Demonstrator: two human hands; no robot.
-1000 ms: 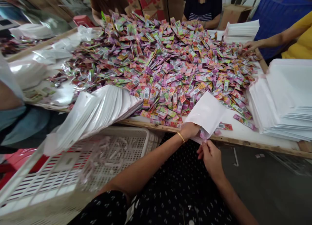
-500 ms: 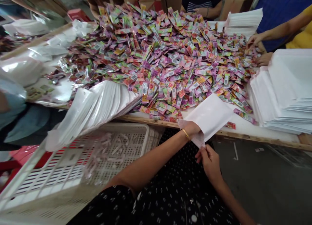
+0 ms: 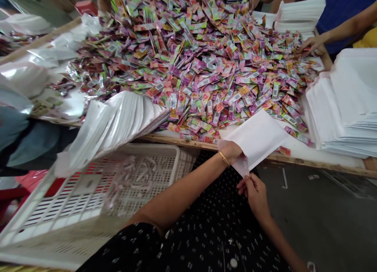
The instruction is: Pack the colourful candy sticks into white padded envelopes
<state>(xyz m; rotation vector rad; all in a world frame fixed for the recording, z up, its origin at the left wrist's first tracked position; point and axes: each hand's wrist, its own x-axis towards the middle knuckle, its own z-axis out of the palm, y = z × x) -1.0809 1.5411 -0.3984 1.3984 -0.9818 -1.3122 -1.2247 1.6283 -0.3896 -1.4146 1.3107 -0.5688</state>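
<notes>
A white padded envelope [image 3: 262, 138] lies at a slant over the table's front edge, its mouth toward me. My left hand [image 3: 231, 152], with a gold bracelet at the wrist, reaches into that mouth; the fingers are hidden inside. At the lower corner of the mouth, my right hand [image 3: 255, 191] pinches the envelope's edge between thumb and finger. Beyond the envelope spreads a large heap of small colourful sachets [image 3: 206, 68].
White envelopes [image 3: 353, 103] are stacked at the right, and more envelopes [image 3: 118, 119] fan out at the left over a white plastic crate [image 3: 173, 162]. Another person's hand [image 3: 313, 44] touches the heap's right side. The table has a wooden edge [image 3: 324, 167].
The view has shifted slightly, moving the table scene upward. The other person's hand at the right has moved over the sachets. My hands keep nearly the same pose at the envelope.
</notes>
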